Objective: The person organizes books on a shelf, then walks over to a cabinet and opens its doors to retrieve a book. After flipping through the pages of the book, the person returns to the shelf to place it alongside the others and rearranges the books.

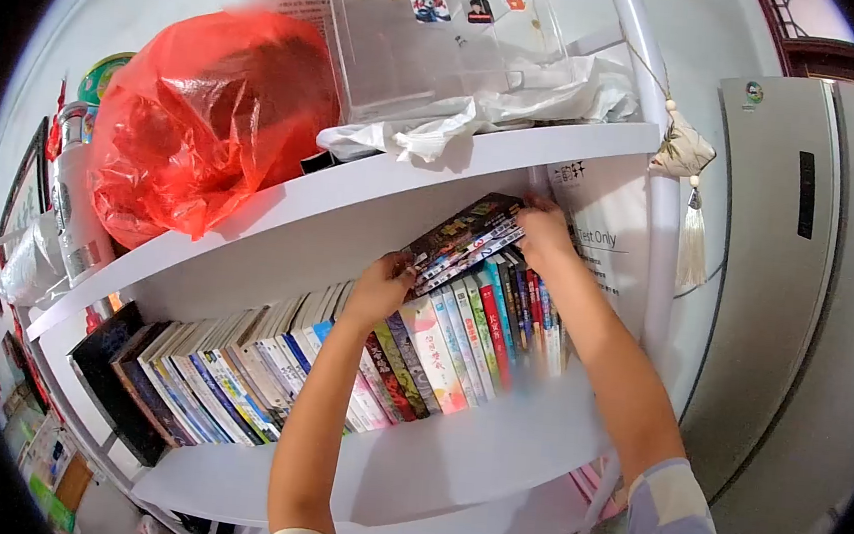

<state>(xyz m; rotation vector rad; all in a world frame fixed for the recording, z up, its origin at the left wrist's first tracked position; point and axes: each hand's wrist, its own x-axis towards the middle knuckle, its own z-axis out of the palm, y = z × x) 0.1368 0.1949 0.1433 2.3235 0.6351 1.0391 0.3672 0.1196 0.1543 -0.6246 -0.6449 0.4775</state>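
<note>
A small stack of dark-covered books (467, 238) is held above the right part of a row of upright books (430, 353). My left hand (382, 286) grips the stack's lower left end, with the thumb on the cover. At the upper right end, my right hand (544, 230) has its fingers closed on the same stack. The stack lies tilted, its left end lower, close over the tops of the upright books. Whether it touches them is hard to tell. The row stands on a white shelf (411, 467).
On the upper board (517, 146) are a red plastic bag (223, 120), a clear box (444, 53) and white plastic sheeting (550, 101). A tasselled ornament (685, 147) hangs by the right post. A grey refrigerator (768, 264) stands at right.
</note>
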